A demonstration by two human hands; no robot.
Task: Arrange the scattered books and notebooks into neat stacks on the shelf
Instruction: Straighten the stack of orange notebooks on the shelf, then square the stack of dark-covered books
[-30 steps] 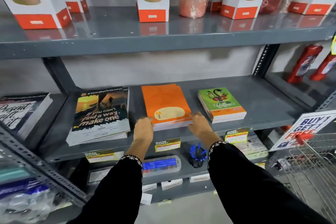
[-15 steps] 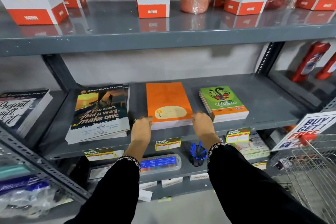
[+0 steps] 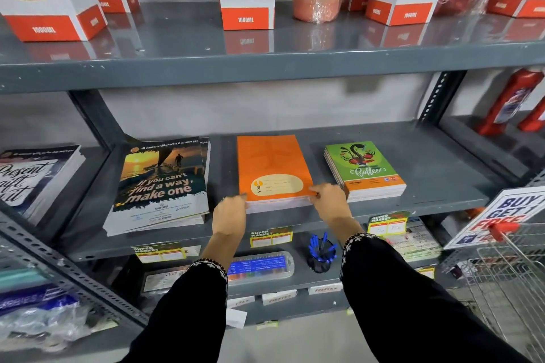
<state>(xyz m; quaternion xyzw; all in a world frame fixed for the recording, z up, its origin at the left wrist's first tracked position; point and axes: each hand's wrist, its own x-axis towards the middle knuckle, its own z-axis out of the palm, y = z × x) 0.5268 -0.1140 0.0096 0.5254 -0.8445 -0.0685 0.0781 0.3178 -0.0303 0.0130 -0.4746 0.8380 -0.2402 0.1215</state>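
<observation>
The orange stack (image 3: 272,171) is being squared mid-shelf (image 3: 427,186), near corners gripped by the left hand (image 3: 231,214) and right hand (image 3: 331,200), fingers clenched on it. Next, release and the neighbouring stacks are called for.

Both hands, left hand (image 3: 231,213) and right hand (image 3: 330,200), grip the orange notebook stack (image 3: 272,169).

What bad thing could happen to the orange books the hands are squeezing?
1. The orange stack sits near the shelf's front edge, with the left hand and right hand at its near corners; a pull toward the person might tip it off.
2. The right hand is close to the green stack; a sideways nudge may knock it crooked.
3. The sunset stack already looks fanned, so a bump could spread it more.
</observation>
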